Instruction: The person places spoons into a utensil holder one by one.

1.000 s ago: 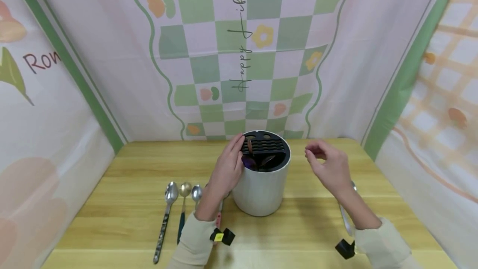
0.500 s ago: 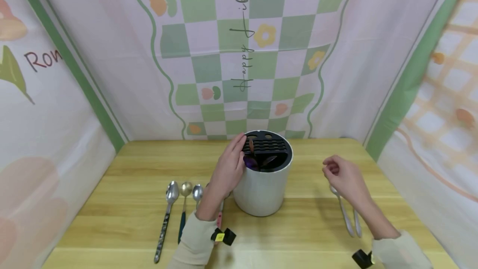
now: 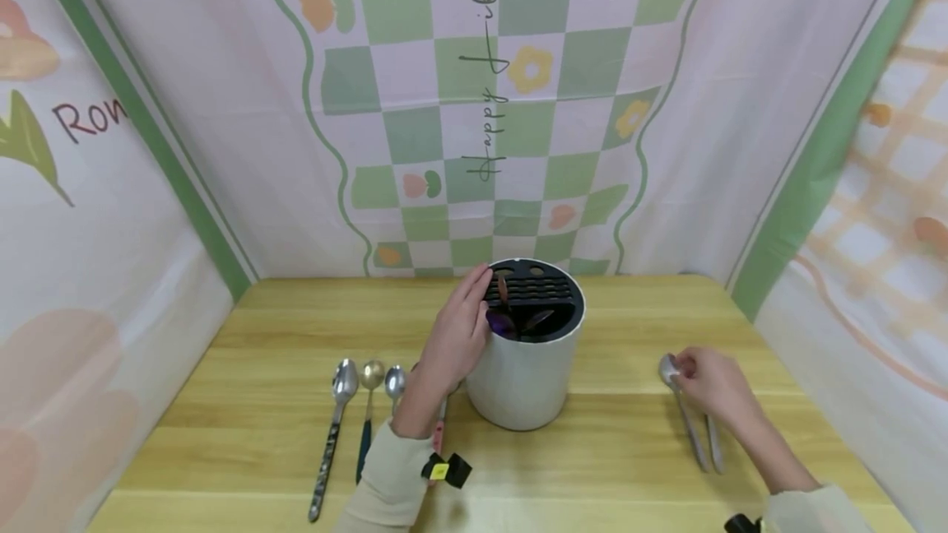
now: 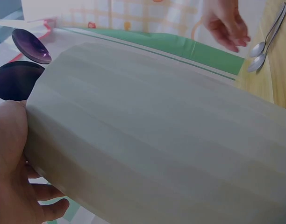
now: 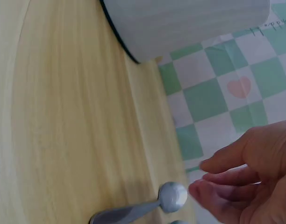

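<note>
My left hand rests against the left side of a white cylindrical utensil holder, its straight fingers along the rim. Inside the holder's black divided top, a purple spoon and other dark utensils stick up. At the right, my right hand is beside the bowl of a silver spoon, fingers loosely bent. The right wrist view shows a gap between the fingertips and the spoon bowl. A second silver spoon lies alongside, its upper part hidden by the hand.
Left of the holder lie a spoon with a patterned handle, a gold spoon with a dark teal handle and a silver spoon. A pink handle shows beside the left forearm. A printed curtain surrounds the wooden table.
My right hand has moved right and down, from beside the holder to the silver spoons. The left hand has stayed on the holder.
</note>
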Demonstrator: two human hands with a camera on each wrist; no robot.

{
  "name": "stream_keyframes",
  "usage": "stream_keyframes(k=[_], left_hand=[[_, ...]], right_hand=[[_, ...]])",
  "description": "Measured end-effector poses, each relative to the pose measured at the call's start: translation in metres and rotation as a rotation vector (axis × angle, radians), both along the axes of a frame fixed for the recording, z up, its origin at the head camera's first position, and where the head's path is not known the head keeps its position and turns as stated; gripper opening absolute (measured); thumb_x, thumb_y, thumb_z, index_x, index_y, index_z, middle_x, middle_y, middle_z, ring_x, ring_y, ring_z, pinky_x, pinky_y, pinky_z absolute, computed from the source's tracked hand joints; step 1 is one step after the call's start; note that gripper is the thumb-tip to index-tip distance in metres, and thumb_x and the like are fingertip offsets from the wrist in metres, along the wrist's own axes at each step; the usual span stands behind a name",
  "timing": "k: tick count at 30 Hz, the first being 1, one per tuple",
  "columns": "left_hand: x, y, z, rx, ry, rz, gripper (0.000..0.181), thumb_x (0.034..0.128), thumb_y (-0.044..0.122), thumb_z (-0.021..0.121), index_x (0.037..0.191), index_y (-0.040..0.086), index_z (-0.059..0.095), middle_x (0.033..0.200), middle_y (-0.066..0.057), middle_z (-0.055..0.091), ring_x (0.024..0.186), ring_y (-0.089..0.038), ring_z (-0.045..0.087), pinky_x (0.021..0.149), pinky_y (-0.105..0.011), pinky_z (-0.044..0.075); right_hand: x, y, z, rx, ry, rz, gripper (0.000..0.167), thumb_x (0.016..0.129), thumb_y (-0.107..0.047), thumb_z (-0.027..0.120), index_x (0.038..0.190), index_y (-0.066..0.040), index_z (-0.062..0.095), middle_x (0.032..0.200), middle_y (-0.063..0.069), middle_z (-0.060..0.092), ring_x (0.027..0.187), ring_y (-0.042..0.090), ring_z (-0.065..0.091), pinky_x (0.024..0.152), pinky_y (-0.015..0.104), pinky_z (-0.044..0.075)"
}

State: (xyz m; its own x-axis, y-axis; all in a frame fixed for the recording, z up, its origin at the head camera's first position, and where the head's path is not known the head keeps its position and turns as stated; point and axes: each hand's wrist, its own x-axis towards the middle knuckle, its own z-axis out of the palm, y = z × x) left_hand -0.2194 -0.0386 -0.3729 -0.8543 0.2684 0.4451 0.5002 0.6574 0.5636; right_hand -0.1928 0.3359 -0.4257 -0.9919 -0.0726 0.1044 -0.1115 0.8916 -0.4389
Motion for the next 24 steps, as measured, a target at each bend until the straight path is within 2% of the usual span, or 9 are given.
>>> stream_keyframes(k=[3,5,9,13,17,24], left_hand=[[0.000,0.000,0.001,0.005,-0.004,0.003,0.048,0.1057,0.016,0.037,0.152,0.005,0.040,0.162,-0.007,0.034,0.149,-0.025,0.033,0.124,-0.041,0.029],[0.000,0.000,0.001,0.004,-0.004,0.005,0.048,0.1057,0.016,0.037,0.152,0.005,0.039,0.162,-0.007,0.034,0.149,-0.025,0.033,0.124,-0.041,0.029],[0.000,0.000,0.000,-0.003,-0.006,0.004,0.048,0.1058,0.016,0.036,0.152,0.004,0.039,0.162,-0.007,0.033,0.149,-0.025,0.033,0.124,-0.040,0.029],[0.001,0.001,0.000,-0.007,-0.013,-0.004,0.048,0.1058,0.015,0.037,0.152,0.004,0.038,0.162,-0.007,0.033,0.150,-0.025,0.033,0.124,-0.040,0.029],[0.002,0.001,0.000,0.003,-0.014,-0.001,0.048,0.1059,0.015,0.037,0.153,0.005,0.038,0.162,-0.007,0.033,0.149,-0.024,0.033,0.124,-0.040,0.029],[0.000,0.000,0.000,0.001,-0.005,0.005,0.048,0.1058,0.015,0.037,0.152,0.005,0.038,0.162,-0.006,0.033,0.149,-0.024,0.034,0.124,-0.040,0.029]], right_hand=[[-0.001,0.007,-0.004,0.042,-0.113,-0.004,0.027,0.081,-0.009,0.069,0.097,0.013,0.066,0.087,0.025,0.069,0.075,0.032,0.065,0.064,0.044,0.059],[-0.002,0.010,-0.007,0.062,-0.160,-0.009,0.023,0.080,-0.010,0.070,0.092,0.009,0.066,0.083,0.020,0.069,0.071,0.028,0.063,0.061,0.039,0.057],[-0.001,0.013,-0.016,0.062,-0.183,-0.029,0.019,0.078,-0.010,0.071,0.084,0.005,0.063,0.075,0.012,0.063,0.064,0.021,0.057,0.054,0.032,0.051],[0.000,0.014,-0.022,0.076,-0.175,-0.040,0.018,0.077,-0.008,0.070,0.082,0.004,0.058,0.072,0.011,0.060,0.060,0.020,0.055,0.051,0.031,0.049],[-0.002,0.013,-0.026,0.094,-0.177,-0.048,0.016,0.074,-0.010,0.070,0.072,-0.003,0.055,0.066,0.006,0.057,0.056,0.019,0.052,0.049,0.030,0.046],[-0.001,0.010,-0.032,0.042,-0.254,-0.076,0.023,0.076,-0.014,0.070,0.061,-0.010,0.053,0.054,0.000,0.051,0.047,0.012,0.047,0.043,0.024,0.043]])
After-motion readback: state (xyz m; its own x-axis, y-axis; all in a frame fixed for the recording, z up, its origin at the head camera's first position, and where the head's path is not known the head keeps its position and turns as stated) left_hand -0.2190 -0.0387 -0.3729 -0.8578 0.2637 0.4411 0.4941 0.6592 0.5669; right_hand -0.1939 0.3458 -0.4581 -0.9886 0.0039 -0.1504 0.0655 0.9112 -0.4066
